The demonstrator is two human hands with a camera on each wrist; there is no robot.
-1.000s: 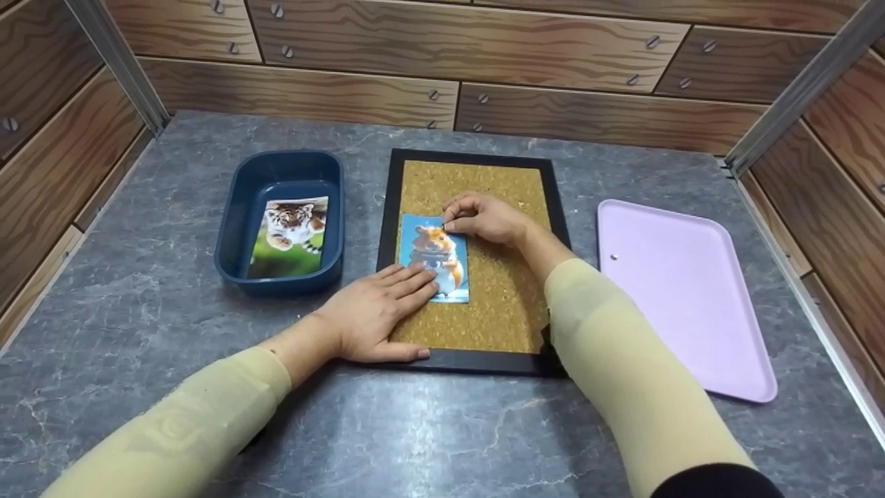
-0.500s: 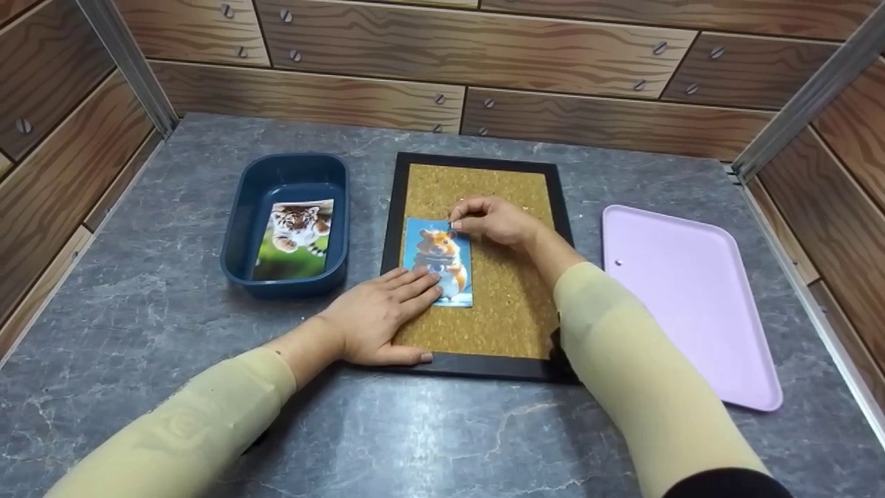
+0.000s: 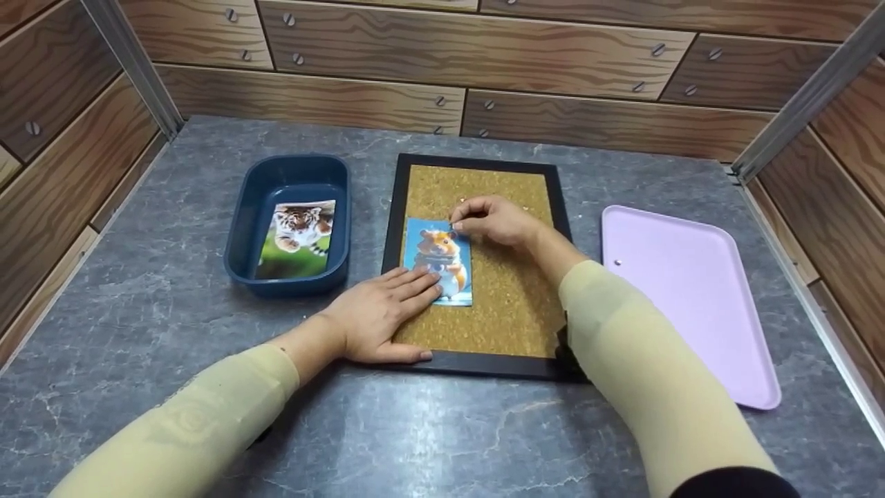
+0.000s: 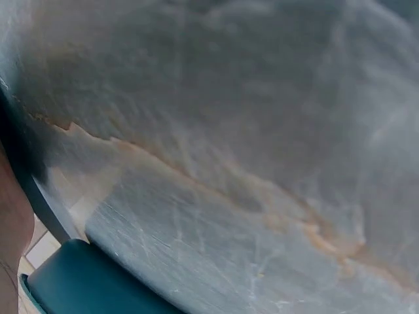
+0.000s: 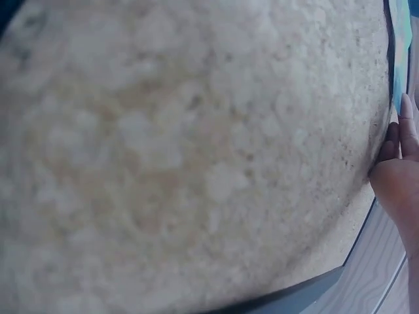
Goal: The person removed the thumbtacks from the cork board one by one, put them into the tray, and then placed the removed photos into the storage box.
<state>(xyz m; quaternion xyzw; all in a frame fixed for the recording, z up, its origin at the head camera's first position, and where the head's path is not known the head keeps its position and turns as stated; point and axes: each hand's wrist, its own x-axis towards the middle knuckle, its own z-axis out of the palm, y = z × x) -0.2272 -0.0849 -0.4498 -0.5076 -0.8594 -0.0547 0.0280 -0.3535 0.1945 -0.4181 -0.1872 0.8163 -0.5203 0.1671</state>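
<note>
A hamster picture (image 3: 446,266) on a blue background lies on a black-framed cork board (image 3: 505,311). My left hand (image 3: 380,311) lies flat, with its fingers over the picture's lower left and its thumb along the frame's front edge. At the picture's upper right, my right hand (image 3: 501,221) pinches a small pin between thumb and forefinger; the fingertips mostly hide it. In the right wrist view, the right hand (image 5: 399,173) appears at the edge against the cork. The left wrist view is mostly table, with a sliver of the left hand (image 4: 10,242) at its edge.
Left of the board stands a dark blue bin (image 3: 238,228) with a tiger picture (image 3: 297,238) inside. To the right lies a lilac tray (image 3: 691,297) bearing a small silvery piece (image 3: 617,262). Wood-patterned walls (image 3: 366,52) enclose the grey table (image 3: 387,429).
The head view has shifted slightly. My right fingertips have moved a little up and to the right on the picture, still pinching the pin. My left hand stays in place.
</note>
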